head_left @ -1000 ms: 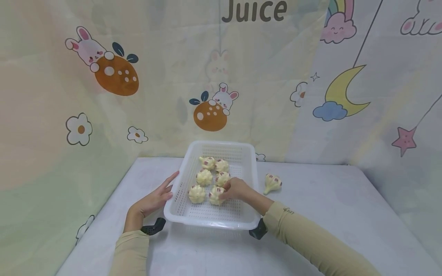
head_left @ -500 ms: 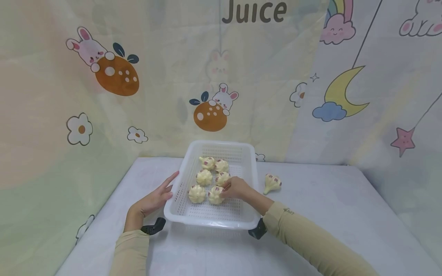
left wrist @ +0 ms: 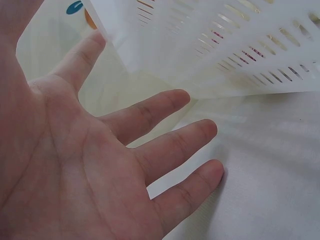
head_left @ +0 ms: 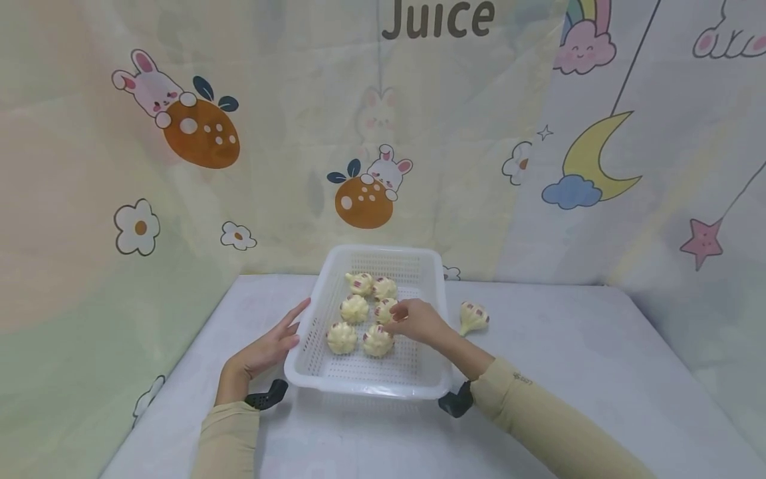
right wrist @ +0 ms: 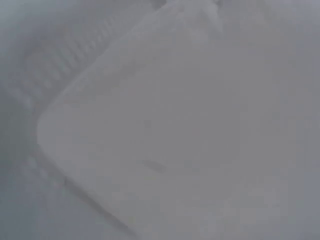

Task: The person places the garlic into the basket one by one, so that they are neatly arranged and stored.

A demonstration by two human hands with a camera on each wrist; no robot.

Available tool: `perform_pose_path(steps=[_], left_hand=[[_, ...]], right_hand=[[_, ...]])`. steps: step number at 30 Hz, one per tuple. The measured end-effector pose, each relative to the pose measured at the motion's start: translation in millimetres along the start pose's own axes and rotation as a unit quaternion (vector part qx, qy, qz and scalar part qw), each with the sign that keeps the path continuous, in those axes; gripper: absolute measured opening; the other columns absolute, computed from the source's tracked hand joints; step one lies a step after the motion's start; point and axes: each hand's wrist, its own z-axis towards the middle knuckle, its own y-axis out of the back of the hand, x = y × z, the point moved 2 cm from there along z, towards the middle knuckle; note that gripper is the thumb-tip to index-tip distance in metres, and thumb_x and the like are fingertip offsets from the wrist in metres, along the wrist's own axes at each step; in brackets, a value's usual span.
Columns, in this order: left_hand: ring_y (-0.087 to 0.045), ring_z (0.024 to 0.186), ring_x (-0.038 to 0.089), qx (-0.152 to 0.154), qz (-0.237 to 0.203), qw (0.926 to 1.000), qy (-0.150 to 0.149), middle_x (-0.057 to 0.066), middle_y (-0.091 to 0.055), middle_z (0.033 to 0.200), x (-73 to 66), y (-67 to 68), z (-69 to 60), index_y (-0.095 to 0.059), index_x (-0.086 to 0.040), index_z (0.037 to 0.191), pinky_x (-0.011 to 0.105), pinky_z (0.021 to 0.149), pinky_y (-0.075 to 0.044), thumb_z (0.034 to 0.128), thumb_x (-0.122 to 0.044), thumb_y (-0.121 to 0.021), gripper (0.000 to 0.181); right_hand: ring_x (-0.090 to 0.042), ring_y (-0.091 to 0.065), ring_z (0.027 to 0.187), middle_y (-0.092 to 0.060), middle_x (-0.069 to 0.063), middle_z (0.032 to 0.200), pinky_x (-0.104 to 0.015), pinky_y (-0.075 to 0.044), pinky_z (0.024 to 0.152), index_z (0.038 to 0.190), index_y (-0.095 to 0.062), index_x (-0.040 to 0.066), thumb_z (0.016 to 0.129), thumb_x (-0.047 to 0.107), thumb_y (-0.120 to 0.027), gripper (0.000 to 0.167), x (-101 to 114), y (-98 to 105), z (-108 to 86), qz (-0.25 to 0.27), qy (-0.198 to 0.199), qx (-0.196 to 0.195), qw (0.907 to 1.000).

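Note:
Several cream garlic bulbs with purple patches sit in rows in a white perforated plastic basket [head_left: 371,390]. The front right bulb [head_left: 378,341] lies just below the fingers of my right hand [head_left: 421,324], which hover inside the basket with thumb and fingertips loosely bent and seem to hold nothing. My left hand [head_left: 269,347] is spread at the basket's left side, a fingertip against its wall. Its straight fingers show clearly beside the slotted wall [left wrist: 165,55] in the left wrist view. Blur hides my right hand in the right wrist view.
Another garlic bulb [head_left: 474,317] lies on the white tabletop [head_left: 556,359], right of the basket. Behind the table hangs a printed cloth [head_left: 287,173]. Black devices [head_left: 267,395] are strapped at both wrists.
My right hand has let go of the front right garlic bulb and drawn slightly up and to the right. The left hand and the basket have stayed in place.

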Motion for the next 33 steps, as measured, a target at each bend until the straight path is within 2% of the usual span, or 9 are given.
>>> perform_pose_path(steps=[7, 10, 13, 16, 22, 28, 33], left_hand=[[-0.047, 0.127, 0.038, -0.010, 0.021, 0.9997, 0.011, 0.021, -0.019, 0.156, -0.8, 0.1, -0.3, 0.000, -0.037, 0.152, 0.044, 0.096, -0.044, 0.0988, -0.026, -0.049, 0.073], [-0.046, 0.128, 0.039, -0.013, 0.030, 0.9994, 0.011, 0.023, -0.018, 0.156, -4.1, -1.5, -0.5, 0.002, -0.033, 0.152, 0.043, 0.095, -0.045, 0.0985, -0.027, -0.049, 0.075], [-0.046, 0.128, 0.038, -0.014, 0.030, 0.9994, 0.013, 0.024, -0.018, 0.155, -4.0, -1.6, -0.3, 0.002, -0.032, 0.153, 0.039, 0.094, -0.045, 0.0988, -0.025, -0.048, 0.074], [-0.044, 0.128, 0.039, -0.011, 0.025, 0.9995, 0.012, 0.024, -0.018, 0.156, -2.3, -1.1, 0.1, 0.003, -0.033, 0.152, 0.039, 0.093, -0.045, 0.0996, -0.021, -0.047, 0.073], [-0.040, 0.131, 0.043, -0.002, 0.016, 0.9999, 0.004, 0.023, -0.015, 0.156, -2.4, -1.3, -0.5, 0.004, -0.032, 0.152, 0.042, 0.096, -0.043, 0.1000, -0.020, -0.046, 0.073], [-0.040, 0.130, 0.043, -0.004, 0.017, 0.9998, 0.006, 0.022, -0.016, 0.156, -2.6, -2.2, -0.4, 0.004, -0.033, 0.152, 0.040, 0.094, -0.044, 0.0999, -0.020, -0.046, 0.073], [-0.037, 0.132, 0.046, -0.004, 0.018, 0.9998, 0.009, 0.022, -0.013, 0.157, 0.0, -1.5, 0.1, 0.005, -0.034, 0.152, 0.042, 0.095, -0.044, 0.1001, -0.020, -0.045, 0.073]], right_hand=[[-0.024, -0.061, 0.109, -0.066, -0.005, 0.116, -0.043, -0.050, 0.090, 0.122, -0.063, 0.010, 0.088, 0.029, -0.067, 0.039, -10.1, 36.0, -23.1, 0.091, 0.034, 0.027, 0.9949], [-0.025, -0.060, 0.113, -0.064, -0.004, 0.121, -0.047, -0.050, 0.091, 0.124, -0.061, 0.016, 0.089, 0.033, -0.066, 0.040, -18.4, 54.0, -34.2, 0.109, 0.041, 0.029, 0.9928], [-0.027, -0.059, 0.116, -0.061, -0.005, 0.126, -0.047, -0.050, 0.091, 0.127, -0.059, 0.017, 0.088, 0.036, -0.066, 0.044, -29.5, 68.9, -45.7, 0.118, 0.047, 0.018, 0.9917], [-0.029, -0.057, 0.119, -0.060, -0.008, 0.129, -0.048, -0.050, 0.091, 0.129, -0.057, 0.015, 0.088, 0.037, -0.066, 0.047, -41.2, 81.6, -58.1, 0.117, 0.049, -0.005, 0.9919], [-0.031, -0.058, 0.117, -0.060, -0.011, 0.128, -0.045, -0.050, 0.090, 0.128, -0.057, 0.011, 0.089, 0.038, -0.065, 0.049, -64.2, 97.5, -78.3, 0.079, 0.051, -0.052, 0.9943], [-0.031, -0.058, 0.116, -0.060, -0.011, 0.128, -0.043, -0.052, 0.088, 0.129, -0.056, 0.010, 0.089, 0.041, -0.063, 0.051, -79.2, 98.1, -89.3, 0.048, 0.036, -0.060, 0.9964], [-0.032, -0.059, 0.114, -0.060, -0.013, 0.129, -0.044, -0.052, 0.088, 0.127, -0.058, 0.008, 0.088, 0.045, -0.064, 0.054, -83.3, 95.9, -93.2, 0.025, 0.027, -0.061, 0.9975]])
